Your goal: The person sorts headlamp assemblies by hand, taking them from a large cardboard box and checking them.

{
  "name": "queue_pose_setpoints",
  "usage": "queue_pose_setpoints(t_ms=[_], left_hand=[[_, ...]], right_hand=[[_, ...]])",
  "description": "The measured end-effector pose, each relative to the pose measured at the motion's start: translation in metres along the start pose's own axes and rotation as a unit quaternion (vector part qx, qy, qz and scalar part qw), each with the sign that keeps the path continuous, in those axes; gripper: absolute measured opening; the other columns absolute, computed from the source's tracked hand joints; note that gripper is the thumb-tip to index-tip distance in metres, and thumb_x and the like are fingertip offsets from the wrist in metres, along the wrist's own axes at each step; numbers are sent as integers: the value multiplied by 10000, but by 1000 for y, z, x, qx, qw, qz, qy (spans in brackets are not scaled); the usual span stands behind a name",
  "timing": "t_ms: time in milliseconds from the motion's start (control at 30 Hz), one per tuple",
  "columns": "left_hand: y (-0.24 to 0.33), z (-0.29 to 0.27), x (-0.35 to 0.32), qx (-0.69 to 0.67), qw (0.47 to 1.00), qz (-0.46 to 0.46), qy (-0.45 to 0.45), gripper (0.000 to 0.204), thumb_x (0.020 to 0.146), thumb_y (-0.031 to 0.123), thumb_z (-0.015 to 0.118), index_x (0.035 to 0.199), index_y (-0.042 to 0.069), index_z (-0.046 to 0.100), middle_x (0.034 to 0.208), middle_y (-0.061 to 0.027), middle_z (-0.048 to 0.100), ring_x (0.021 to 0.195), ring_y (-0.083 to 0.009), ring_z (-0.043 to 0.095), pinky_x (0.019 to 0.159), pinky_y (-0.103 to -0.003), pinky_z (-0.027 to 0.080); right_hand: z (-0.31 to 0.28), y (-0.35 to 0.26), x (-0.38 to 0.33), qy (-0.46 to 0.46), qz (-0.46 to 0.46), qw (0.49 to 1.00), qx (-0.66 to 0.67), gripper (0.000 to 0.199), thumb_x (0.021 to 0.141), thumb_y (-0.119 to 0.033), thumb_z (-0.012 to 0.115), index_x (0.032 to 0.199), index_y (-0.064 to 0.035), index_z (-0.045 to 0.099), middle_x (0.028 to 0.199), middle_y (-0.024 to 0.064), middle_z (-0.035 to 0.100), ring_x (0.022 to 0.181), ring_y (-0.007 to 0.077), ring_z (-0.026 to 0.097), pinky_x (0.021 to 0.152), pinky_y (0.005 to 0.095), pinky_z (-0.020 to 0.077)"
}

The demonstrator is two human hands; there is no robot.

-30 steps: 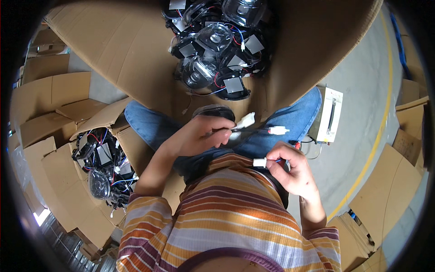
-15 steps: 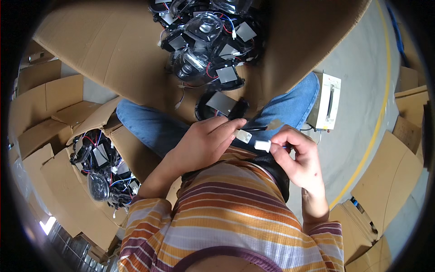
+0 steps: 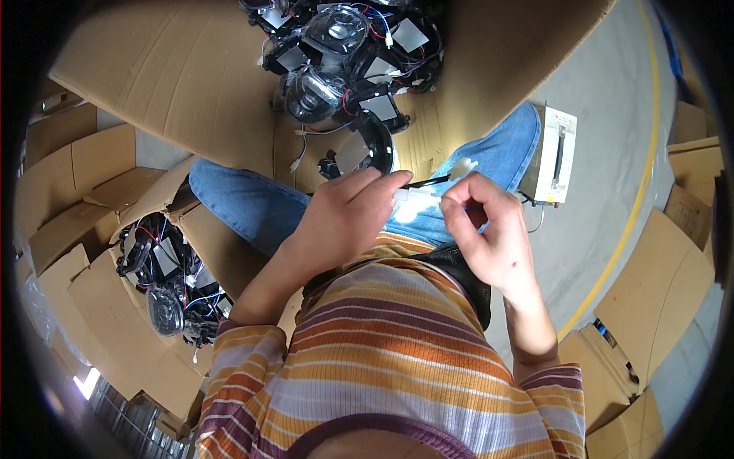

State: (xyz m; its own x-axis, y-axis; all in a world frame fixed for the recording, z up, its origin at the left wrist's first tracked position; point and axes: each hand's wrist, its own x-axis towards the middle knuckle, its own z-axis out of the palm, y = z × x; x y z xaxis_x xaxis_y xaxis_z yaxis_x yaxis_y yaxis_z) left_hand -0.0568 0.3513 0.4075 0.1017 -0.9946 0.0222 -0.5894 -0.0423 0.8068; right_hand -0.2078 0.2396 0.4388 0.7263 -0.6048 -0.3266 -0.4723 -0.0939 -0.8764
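Observation:
In front of my lap, a lamp unit with a black curved housing and a grey panel (image 3: 352, 155) sits just beyond my left hand (image 3: 345, 213). My left fingers are closed on a white plastic connector (image 3: 401, 196) from it; whether they also grip the housing is hidden. My right hand (image 3: 489, 229) pinches a second white connector (image 3: 430, 197), which meets the first end to end. Bright light glares below the connectors on my jeans, and the box wall beyond is lit. A loose whitish plug (image 3: 462, 167) on a black lead lies just above my right fingertips.
An open cardboard box (image 3: 176, 84) ahead holds several wrapped lamp units (image 3: 336, 30). Another box at the left holds more lamps (image 3: 164, 306). A white-fronted device with a black handle (image 3: 558, 157) stands on the floor at the right. Flattened cartons (image 3: 650, 291) lie beyond it.
The two white connectors, apart before, now meet. My right hand has moved left and slightly up. The lamp unit has turned, and bright light has appeared on my jeans.

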Motion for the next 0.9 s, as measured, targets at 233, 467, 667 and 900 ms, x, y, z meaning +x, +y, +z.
queue_pose_setpoints(t_ms=[233,467,667,900], left_hand=[[-18,4,-11,-170,979,-82,78,271,726,25,534,996,35,556,760,-113,577,593,-156,546,540,-230,409],[-23,4,-18,-425,900,-92,30,178,785,21,512,955,0,564,742,-31,550,650,-66,497,576,-198,382],[-24,3,-25,-557,822,-115,22,171,775,1,514,933,4,580,790,-46,552,651,-64,475,580,-196,368],[-21,7,-30,-584,799,-142,0,171,764,0,527,925,1,584,838,-62,574,656,-52,465,578,-186,360]], right_hand=[[-28,4,-11,2,30,994,107,33,732,24,508,723,-7,515,654,-6,493,580,41,437,518,178,357],[-35,10,-19,-42,-20,993,113,53,711,29,541,752,-4,543,672,8,510,575,62,450,511,185,354],[-29,9,-16,-76,-42,989,120,71,715,26,550,782,1,551,698,19,518,574,74,461,511,191,358],[-26,4,-15,-90,-54,988,115,51,726,14,542,775,-3,543,669,21,512,570,76,470,495,192,357]])
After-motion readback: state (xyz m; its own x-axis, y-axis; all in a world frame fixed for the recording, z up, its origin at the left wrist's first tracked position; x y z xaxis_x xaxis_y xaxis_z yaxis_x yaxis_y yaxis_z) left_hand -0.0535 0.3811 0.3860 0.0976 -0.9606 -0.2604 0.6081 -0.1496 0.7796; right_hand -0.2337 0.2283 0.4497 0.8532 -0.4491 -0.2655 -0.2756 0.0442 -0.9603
